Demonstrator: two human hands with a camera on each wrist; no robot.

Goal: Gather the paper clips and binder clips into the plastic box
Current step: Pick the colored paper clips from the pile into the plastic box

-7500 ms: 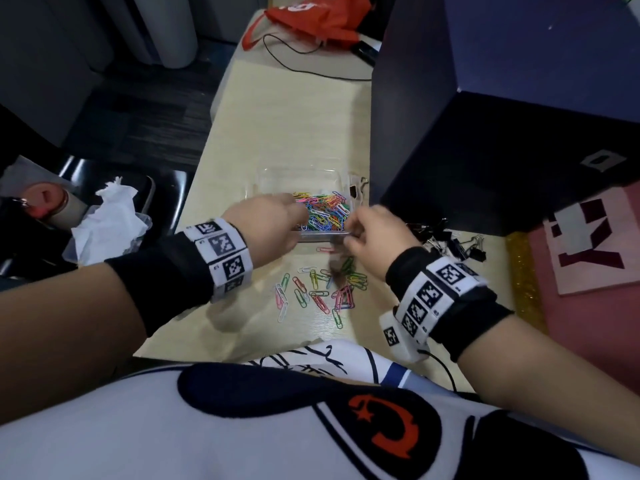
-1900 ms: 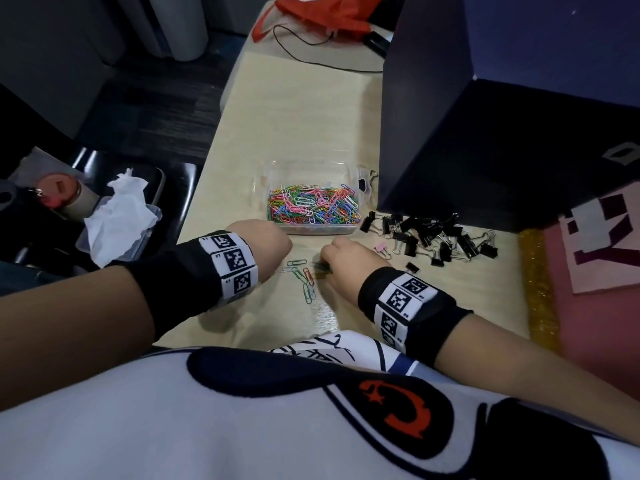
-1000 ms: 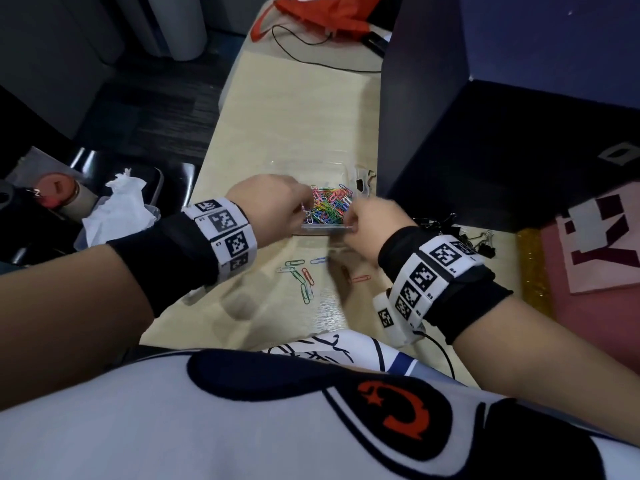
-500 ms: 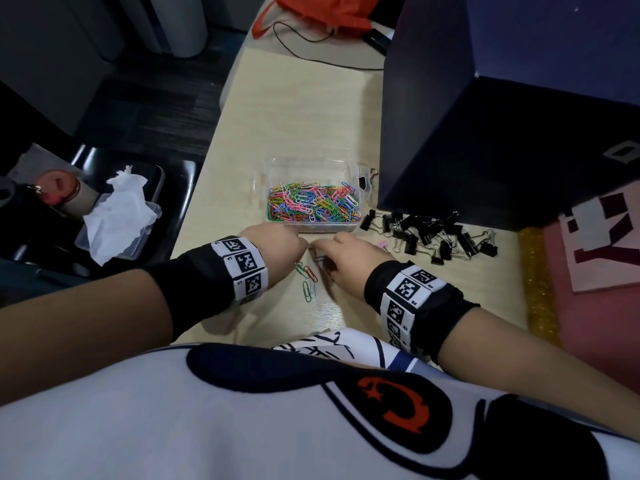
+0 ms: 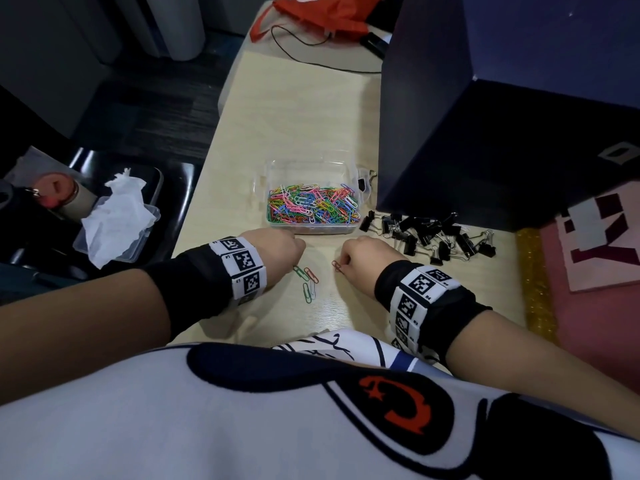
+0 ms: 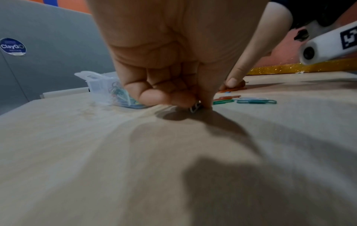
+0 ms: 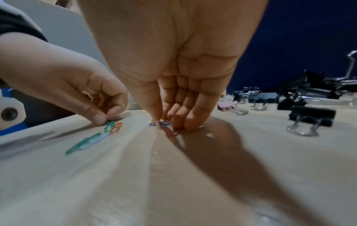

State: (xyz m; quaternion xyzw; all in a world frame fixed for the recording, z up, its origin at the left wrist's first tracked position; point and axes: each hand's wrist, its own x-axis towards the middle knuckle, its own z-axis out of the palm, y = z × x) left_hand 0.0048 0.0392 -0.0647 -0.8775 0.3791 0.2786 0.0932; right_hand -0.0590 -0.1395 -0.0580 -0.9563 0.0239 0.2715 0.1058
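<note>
The clear plastic box (image 5: 308, 165) sits mid-table, holding a heap of coloured paper clips (image 5: 311, 207). A few loose paper clips (image 5: 308, 282) lie in front of it, between my hands. My left hand (image 5: 295, 266) is down on the table, thumb and forefinger pinching a paper clip (image 6: 195, 107). My right hand (image 5: 341, 265) pinches a red and a blue paper clip (image 7: 164, 124) against the tabletop. A pile of black binder clips (image 5: 429, 233) lies to the right of the box, just beyond my right hand (image 7: 161, 121).
A tall dark blue box (image 5: 485, 133) stands at the right, close behind the binder clips. A pink board (image 5: 595, 244) and a gold glitter strip (image 5: 535, 289) lie far right. A tissue in a plastic tub (image 5: 114, 216) sits off the table's left edge. A red bag (image 5: 311, 12) lies at the far end.
A second ago both hands were up at the box. They have come down to the table in front of it, moved slightly apart, and each now pinches loose paper clips.
</note>
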